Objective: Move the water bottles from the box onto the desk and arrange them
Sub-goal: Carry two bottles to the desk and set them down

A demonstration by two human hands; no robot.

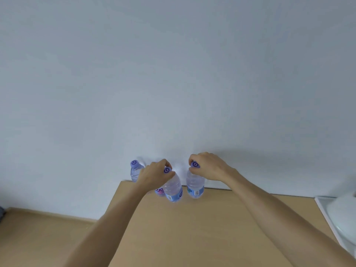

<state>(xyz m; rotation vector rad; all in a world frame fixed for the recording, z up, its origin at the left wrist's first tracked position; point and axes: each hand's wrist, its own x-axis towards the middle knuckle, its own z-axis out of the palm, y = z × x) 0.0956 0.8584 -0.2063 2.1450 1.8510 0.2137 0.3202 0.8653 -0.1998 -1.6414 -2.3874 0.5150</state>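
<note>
Three clear water bottles with purple caps stand near the far edge of the wooden desk, against the white wall. My left hand grips the cap and neck of the middle bottle, which tilts slightly. My right hand pinches the cap of the right bottle, which stands upright. The left bottle stands free, partly hidden behind my left hand. A pink-and-blue label shows below my left hand; I cannot tell which bottle it belongs to. The box is out of view.
A white object lies at the desk's right edge. A lower wooden surface stretches to the left of the desk. The white wall fills the upper part of the view.
</note>
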